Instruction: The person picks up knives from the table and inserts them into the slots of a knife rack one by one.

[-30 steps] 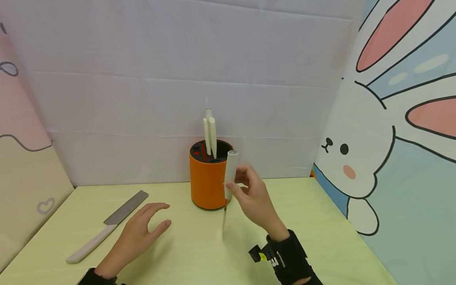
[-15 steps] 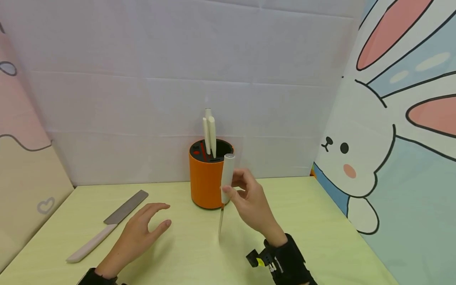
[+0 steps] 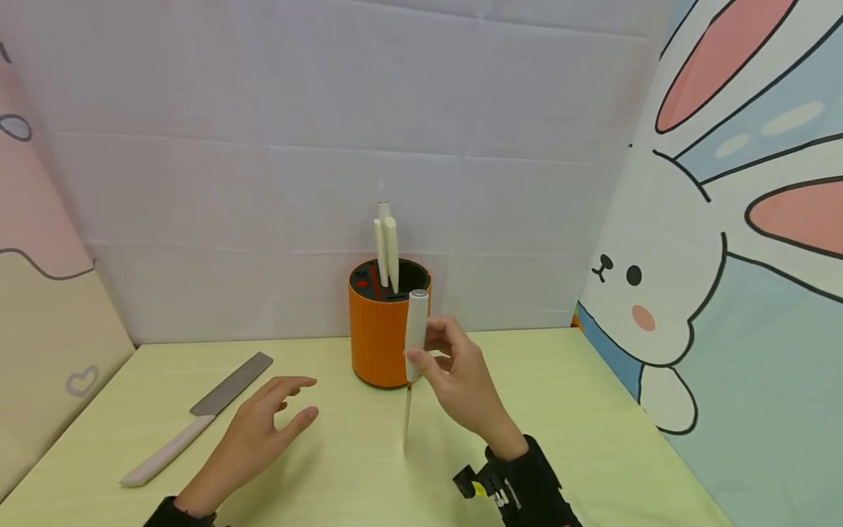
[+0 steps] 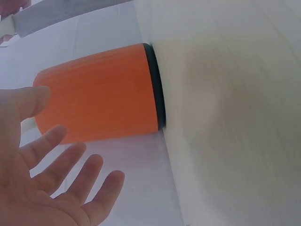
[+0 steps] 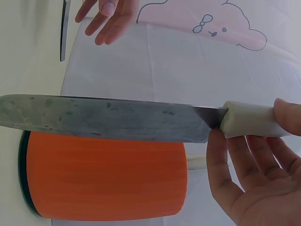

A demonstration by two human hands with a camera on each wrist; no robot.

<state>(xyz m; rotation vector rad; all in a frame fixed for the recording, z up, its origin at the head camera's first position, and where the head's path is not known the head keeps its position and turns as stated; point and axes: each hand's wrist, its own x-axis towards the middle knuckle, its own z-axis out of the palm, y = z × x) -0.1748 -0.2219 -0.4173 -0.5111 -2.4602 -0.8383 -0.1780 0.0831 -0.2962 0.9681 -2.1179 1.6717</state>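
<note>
My right hand grips a kitchen knife by its white handle, thumb on one side and fingers on the other. The knife is upright with its blade pointing down, in front of the orange knife block. In the right wrist view the whole broad blade shows, with dark spots on it. My left hand hovers over the table at the left, fingers spread and holding nothing. Behind that hand lies a cleaver with a pale handle, flat on the table.
Several white-handled utensils stand in slots of the block's black top, beside a larger dark opening. A white sheet hangs behind the pale table. Panels with cartoon drawings, including a rabbit, flank it on both sides.
My right hand has lowered the knife slightly and brought it a little left and nearer. The left hand has stayed almost still, and the cleaver and knife block have not moved.
</note>
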